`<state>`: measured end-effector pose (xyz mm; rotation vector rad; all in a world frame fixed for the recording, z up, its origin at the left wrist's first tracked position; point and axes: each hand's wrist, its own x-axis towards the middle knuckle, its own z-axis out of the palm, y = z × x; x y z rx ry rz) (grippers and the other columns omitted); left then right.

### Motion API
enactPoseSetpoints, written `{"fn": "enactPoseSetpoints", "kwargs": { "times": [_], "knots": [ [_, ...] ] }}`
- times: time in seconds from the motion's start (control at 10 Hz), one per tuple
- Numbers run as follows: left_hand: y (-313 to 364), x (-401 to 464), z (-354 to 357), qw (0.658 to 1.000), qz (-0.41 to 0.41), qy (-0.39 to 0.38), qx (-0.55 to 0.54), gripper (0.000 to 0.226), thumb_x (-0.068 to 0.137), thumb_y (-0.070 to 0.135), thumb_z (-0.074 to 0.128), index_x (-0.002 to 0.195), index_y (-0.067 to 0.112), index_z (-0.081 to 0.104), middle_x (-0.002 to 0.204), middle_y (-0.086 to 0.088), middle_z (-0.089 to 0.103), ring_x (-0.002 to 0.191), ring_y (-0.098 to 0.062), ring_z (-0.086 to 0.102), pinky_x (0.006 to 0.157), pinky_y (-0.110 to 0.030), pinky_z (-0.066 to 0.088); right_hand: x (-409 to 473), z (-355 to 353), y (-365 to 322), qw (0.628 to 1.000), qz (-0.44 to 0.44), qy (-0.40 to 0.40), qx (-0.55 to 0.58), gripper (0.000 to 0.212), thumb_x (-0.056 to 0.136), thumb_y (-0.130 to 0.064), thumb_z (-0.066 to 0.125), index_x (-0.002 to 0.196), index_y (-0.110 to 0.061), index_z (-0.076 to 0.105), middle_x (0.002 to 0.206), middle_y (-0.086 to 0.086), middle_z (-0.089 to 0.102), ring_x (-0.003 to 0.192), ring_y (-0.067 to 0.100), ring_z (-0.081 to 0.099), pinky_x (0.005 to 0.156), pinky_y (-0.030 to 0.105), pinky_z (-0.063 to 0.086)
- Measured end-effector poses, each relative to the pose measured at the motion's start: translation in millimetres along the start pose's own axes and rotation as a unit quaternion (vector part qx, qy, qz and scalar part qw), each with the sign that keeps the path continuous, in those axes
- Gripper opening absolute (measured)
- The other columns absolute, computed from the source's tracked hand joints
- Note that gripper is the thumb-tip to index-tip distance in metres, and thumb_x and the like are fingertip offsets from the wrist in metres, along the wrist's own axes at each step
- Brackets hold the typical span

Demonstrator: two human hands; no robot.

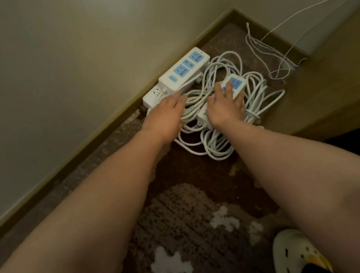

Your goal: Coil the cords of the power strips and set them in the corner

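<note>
Two bare forearms fill the near part of the view, reaching away toward the wall, and beside the right one a cream clog (294, 258) stands on the patterned brown carpet (188, 219).

Taking the large power strip (183, 68) with blue sockets as landmark: it lies along the skirting board (93, 139), stacked partly on a second white strip (151, 95) whose end sticks out on its near-left side. Just in front of the landmark the left hand (165, 114) lies palm down with straight fingers on the end of that lower strip and the cords beside it, gripping nothing. To the right of the landmark and a little nearer, the right hand (225, 106) rests with spread, relaxed fingers on a smaller power strip (234, 84), pressing on it rather than clasping it; another white block (202, 114) shows under its wrist side.

Loose loops of white cord (219, 146) surround both hands, spilling from the landmark's right edge toward the camera, not tightly coiled. Beyond them, farther right of the landmark, a thin white wire (263, 54) hangs tangled in the room's corner, next to a wooden cabinet side (333, 85)
</note>
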<state>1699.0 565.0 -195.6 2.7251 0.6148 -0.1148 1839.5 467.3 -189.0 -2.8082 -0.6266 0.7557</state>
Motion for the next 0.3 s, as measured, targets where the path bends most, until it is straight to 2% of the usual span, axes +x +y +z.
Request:
{"fn": "enactPoseSetpoints", "kwargs": {
  "times": [0.1,0.2,0.3],
  "knots": [
    [-7,-27,-19,1.000,0.002,0.017,0.009,0.079,0.088,0.029,0.060,0.151,0.015,0.014,0.157,-0.009,0.017,0.143,-0.026,0.018,0.115,-0.036,0.021,-29,-10,-10,0.995,-0.043,0.065,0.055,0.051,0.106,-0.039,0.025,0.156,-0.034,0.017,0.167,-0.005,-0.001,0.152,0.033,-0.006,0.121,0.052,0.008],
    [-19,-56,-45,0.999,-0.017,0.051,0.000,0.066,0.091,0.030,0.055,0.147,0.013,0.026,0.154,-0.008,0.027,0.140,-0.024,0.023,0.114,-0.034,0.022,-61,-26,-36,0.973,-0.099,0.127,0.165,0.043,0.105,-0.026,0.037,0.149,-0.025,0.040,0.162,-0.001,0.024,0.150,0.024,0.016,0.121,0.045,0.019],
    [-21,-102,-76,0.999,-0.020,0.043,-0.025,0.049,0.093,0.029,0.052,0.138,0.015,0.043,0.141,-0.006,0.046,0.129,-0.022,0.039,0.108,-0.031,0.031,-107,-48,-66,0.922,-0.163,0.133,0.324,0.031,0.100,-0.011,0.044,0.120,-0.018,0.065,0.129,0.002,0.060,0.123,0.023,0.054,0.107,0.036,0.040]
  ]
}}
